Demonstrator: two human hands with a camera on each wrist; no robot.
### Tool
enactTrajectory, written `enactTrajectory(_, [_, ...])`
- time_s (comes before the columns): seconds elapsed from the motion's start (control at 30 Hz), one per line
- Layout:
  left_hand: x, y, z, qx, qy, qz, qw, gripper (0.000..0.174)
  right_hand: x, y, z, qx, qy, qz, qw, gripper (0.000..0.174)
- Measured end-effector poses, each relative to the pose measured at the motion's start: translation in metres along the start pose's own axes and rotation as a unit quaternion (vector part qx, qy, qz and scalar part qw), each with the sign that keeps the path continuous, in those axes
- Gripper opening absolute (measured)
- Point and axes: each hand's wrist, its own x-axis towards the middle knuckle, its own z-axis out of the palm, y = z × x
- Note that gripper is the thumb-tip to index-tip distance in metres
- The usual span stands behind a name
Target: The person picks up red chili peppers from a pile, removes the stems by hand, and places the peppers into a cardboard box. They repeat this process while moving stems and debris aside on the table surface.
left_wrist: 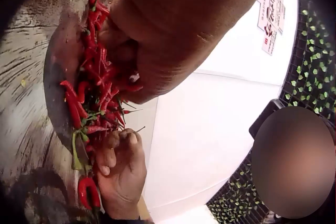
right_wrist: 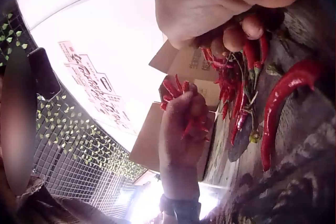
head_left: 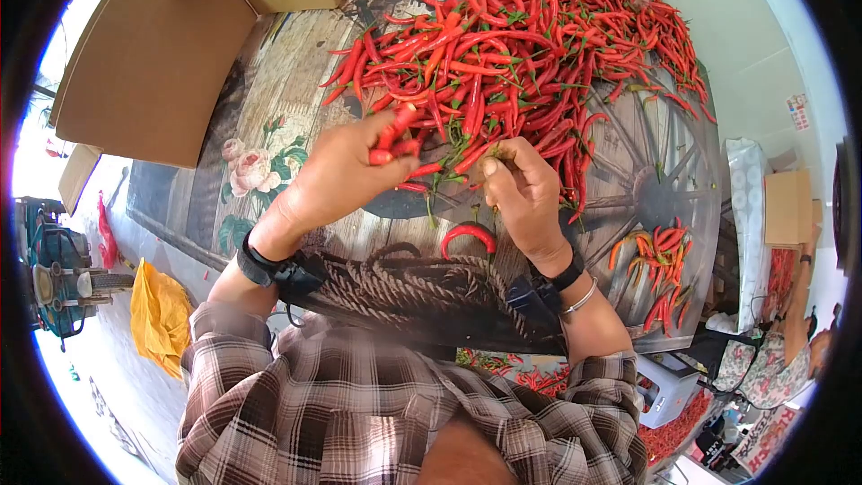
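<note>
The left hand [head_left: 334, 171] grips several red chillies [head_left: 387, 145], whose ends poke out between its fingers; the right wrist view also shows this hand [right_wrist: 177, 129] and its chillies. Close to its right, the right hand [head_left: 528, 202] has thumb and fingertips pinched on a small greenish stem [head_left: 491, 158]. A thin stem [left_wrist: 139, 129] shows at the right hand's fingertips [left_wrist: 123, 169] in the left wrist view. Beyond both hands lies a large heap of red chillies [head_left: 539, 45]. One curved chilli [head_left: 468, 227] lies apart, below the hands [right_wrist: 270, 113].
Coiled brown rope [head_left: 404, 292] lies along the near table edge. A small pile of mixed chillies [head_left: 663, 260] is at the right of the printed tabletop [head_left: 296, 54]. An open cardboard box [head_left: 153, 54] stands at the left, and a yellow bag [head_left: 160, 319] lies below, left of the table.
</note>
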Motion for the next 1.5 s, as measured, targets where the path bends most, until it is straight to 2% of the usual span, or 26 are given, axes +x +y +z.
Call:
enactTrajectory(0.07, [0.0,0.003,-0.004,0.22,-0.081,0.015,0.972,0.052,0.0,-0.001,0.0,-0.005,0.004,0.002,1.0,0.008])
enactTrajectory(0.1, [0.0,0.001,-0.002,0.22,-0.081,0.015,0.972,0.052,0.001,-0.001,0.001,-0.009,0.008,0.004,1.0,0.008])
enactTrajectory(0.17, [0.001,-0.007,0.003,0.363,-0.067,0.034,0.929,0.052,0.001,0.001,-0.001,-0.016,0.001,0.004,1.0,0.009])
enactTrajectory(0.3, [0.002,-0.008,0.004,0.364,-0.07,0.014,0.929,0.047,0.001,0.002,0.0,-0.032,-0.003,-0.005,0.999,0.01])
enactTrajectory(0.37, [0.002,-0.01,0.004,0.371,-0.051,0.045,0.926,0.034,0.001,0.004,-0.002,-0.035,-0.008,-0.005,0.999,0.01])
enactTrajectory(0.5, [0.001,-0.002,-0.002,0.374,-0.06,0.036,0.925,0.024,0.002,0.001,0.001,-0.005,0.001,0.0,1.0,0.012])
enactTrajectory(0.57, [0.002,0.012,-0.013,0.241,-0.123,-0.044,0.962,0.018,0.002,0.0,0.001,0.0,0.005,0.004,1.0,0.013])
enactTrajectory(0.6, [0.002,0.012,-0.017,0.242,-0.123,-0.043,0.962,0.018,0.002,0.0,0.002,0.008,0.009,0.008,1.0,0.014])
enactTrajectory(0.67, [0.001,0.011,-0.024,0.066,-0.181,-0.077,0.978,0.016,0.002,0.001,0.0,0.003,0.004,0.008,1.0,0.014])
enactTrajectory(0.77, [0.001,0.026,-0.035,0.04,-0.225,-0.118,0.966,0.019,0.002,0.004,0.0,0.001,-0.008,0.01,1.0,0.013])
enactTrajectory(0.87, [0.0,0.037,-0.046,0.019,-0.209,-0.136,0.968,0.017,0.001,0.002,-0.001,-0.001,-0.015,0.021,1.0,0.012])
enactTrajectory(1.1, [-0.006,0.028,-0.055,-0.06,-0.168,-0.113,0.978,0.016,0.001,0.001,-0.001,-0.041,-0.033,0.031,0.998,0.017])
enactTrajectory(1.33, [-0.005,0.031,-0.051,-0.083,-0.211,-0.109,0.968,0.015,0.002,0.0,-0.003,-0.063,-0.063,0.036,0.995,0.024])
enactTrajectory(1.43, [-0.003,0.025,-0.038,-0.08,-0.237,-0.097,0.963,0.017,0.001,0.001,-0.003,-0.027,-0.075,0.035,0.996,0.026])
enactTrajectory(1.5, [-0.004,0.032,-0.03,-0.103,-0.251,-0.102,0.957,0.017,0.003,-0.003,-0.003,0.033,-0.074,0.082,0.993,0.025])
